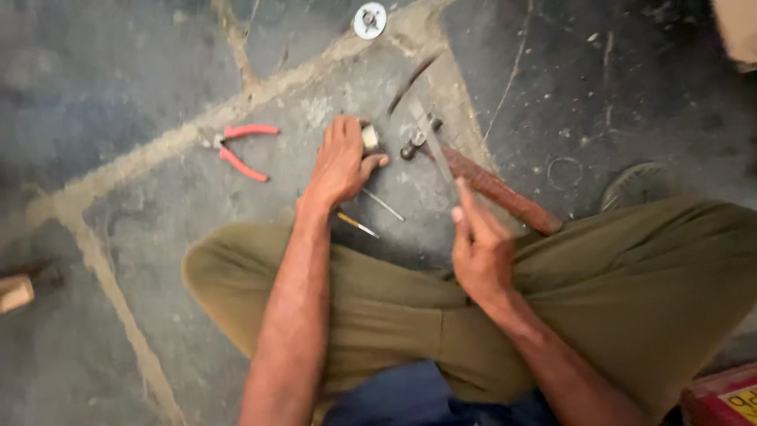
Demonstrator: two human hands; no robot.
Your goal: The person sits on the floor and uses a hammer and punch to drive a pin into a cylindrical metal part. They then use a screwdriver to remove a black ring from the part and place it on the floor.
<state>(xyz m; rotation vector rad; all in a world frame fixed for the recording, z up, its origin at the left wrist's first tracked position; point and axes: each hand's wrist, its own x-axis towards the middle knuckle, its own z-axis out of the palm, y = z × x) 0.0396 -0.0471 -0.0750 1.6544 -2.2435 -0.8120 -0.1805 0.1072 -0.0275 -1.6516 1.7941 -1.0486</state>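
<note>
From where I sit, the biggest thing near the work is the hammer (489,185) with its reddish-brown handle, lying on the stone floor (118,87) just beside my right hand (481,252). That hand is pinched shut on a thin metal blade (432,146) that slants up toward the hammer head. My left hand (341,162) curls over a small pale cylindrical part (369,138), fingers half closed on it.

I judge the blade could slip off the part and nick the left thumb — the grip looks thin and the two sit close.

The red-handled pliers (236,150) lie well apart. The screwdriver (356,225) is half under my wrist, and motion blur hides the blade tip — I cannot tell if it touches the part.
</note>
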